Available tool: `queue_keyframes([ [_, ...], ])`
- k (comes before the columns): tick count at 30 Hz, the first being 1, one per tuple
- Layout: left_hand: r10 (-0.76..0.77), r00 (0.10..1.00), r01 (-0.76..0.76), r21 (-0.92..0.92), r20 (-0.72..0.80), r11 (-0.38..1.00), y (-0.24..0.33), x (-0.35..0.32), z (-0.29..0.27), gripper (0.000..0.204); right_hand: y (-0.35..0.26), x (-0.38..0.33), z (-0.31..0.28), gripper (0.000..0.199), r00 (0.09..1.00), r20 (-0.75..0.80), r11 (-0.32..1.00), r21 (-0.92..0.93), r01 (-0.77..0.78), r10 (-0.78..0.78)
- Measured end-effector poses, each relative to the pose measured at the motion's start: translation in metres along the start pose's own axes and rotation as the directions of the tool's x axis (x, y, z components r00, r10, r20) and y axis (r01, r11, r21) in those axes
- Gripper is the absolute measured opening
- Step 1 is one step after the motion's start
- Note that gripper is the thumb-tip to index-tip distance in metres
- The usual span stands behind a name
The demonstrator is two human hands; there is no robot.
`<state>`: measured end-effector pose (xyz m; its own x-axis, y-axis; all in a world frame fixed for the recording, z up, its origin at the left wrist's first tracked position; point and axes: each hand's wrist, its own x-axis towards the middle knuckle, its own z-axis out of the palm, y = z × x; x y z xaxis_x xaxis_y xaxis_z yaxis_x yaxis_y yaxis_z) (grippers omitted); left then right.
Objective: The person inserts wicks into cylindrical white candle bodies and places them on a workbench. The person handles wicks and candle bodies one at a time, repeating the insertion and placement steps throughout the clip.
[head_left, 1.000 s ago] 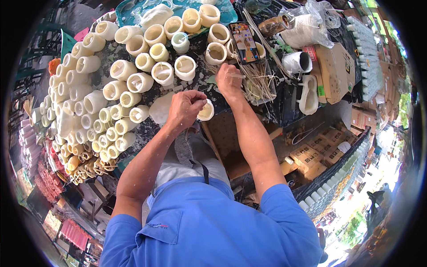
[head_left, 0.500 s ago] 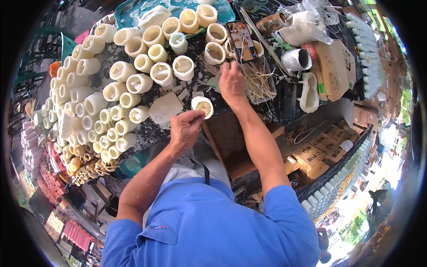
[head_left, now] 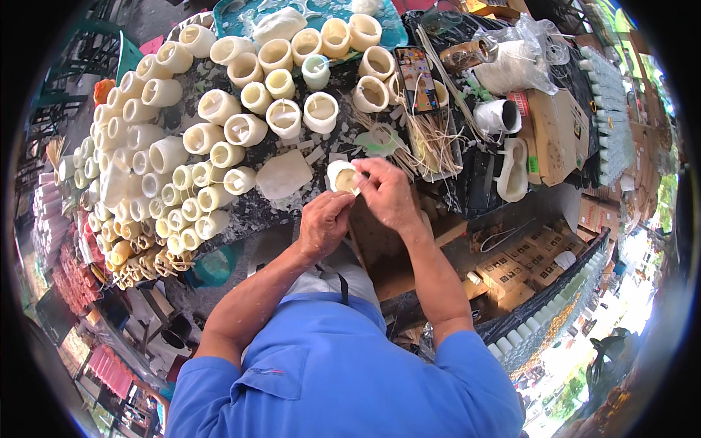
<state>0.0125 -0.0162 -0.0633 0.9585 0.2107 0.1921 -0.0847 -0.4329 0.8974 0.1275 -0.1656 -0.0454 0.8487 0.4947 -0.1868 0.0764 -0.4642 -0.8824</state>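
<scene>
A small off-white wax cup stands by the table's near edge, its opening tilted toward me. My left hand is closed in a pinch just below the cup's rim. Coming from the right, my right hand has its thumb and fingers pinched together at the same rim. A tiny whitish bit shows between the two sets of fingertips, too small to name. To the left of the cup lies a flat pale wax slab. Bundled thin wick sticks lie beyond my right hand.
Many cream wax cups crowd the table's left and back. A blue tray sits at the back, with a phone in front. At right are a white cylinder and a cardboard box; an open carton stands below the table edge.
My right hand has come back from the wick sticks near the phone to the cup, meeting my left hand there. The whole view has shifted slightly.
</scene>
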Motion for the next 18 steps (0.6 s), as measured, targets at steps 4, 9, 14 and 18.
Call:
queue_keyframes([
  [4, 0.009, 1.0, -0.009, 0.027, 0.005, 1.0, -0.002, -0.006, 0.001, 0.015, 0.011, 0.058, 0.003, 0.025, 0.959, 0.226, 0.956, -0.196, 0.217, -0.171],
  [9, 0.081, 0.997, -0.081, 0.033, 0.007, 0.996, -0.007, -0.014, 0.004, 0.02, 0.008, 0.126, 0.062, 0.023, 0.758, 0.65, 0.684, -0.536, 0.495, -0.04],
  [14, 0.086, 0.996, -0.086, 0.04, 0.006, 0.995, -0.012, -0.016, 0.003, 0.024, 0.0, 0.137, 0.098, 0.023, 0.731, 0.67, 0.513, -0.676, 0.529, 0.129],
  [18, 0.092, 0.995, -0.092, 0.024, -0.03, 0.996, -0.014, -0.015, 0.002, 0.023, 0.016, 0.129, 0.112, 0.021, 0.717, 0.694, 0.435, -0.665, 0.607, 0.06],
])
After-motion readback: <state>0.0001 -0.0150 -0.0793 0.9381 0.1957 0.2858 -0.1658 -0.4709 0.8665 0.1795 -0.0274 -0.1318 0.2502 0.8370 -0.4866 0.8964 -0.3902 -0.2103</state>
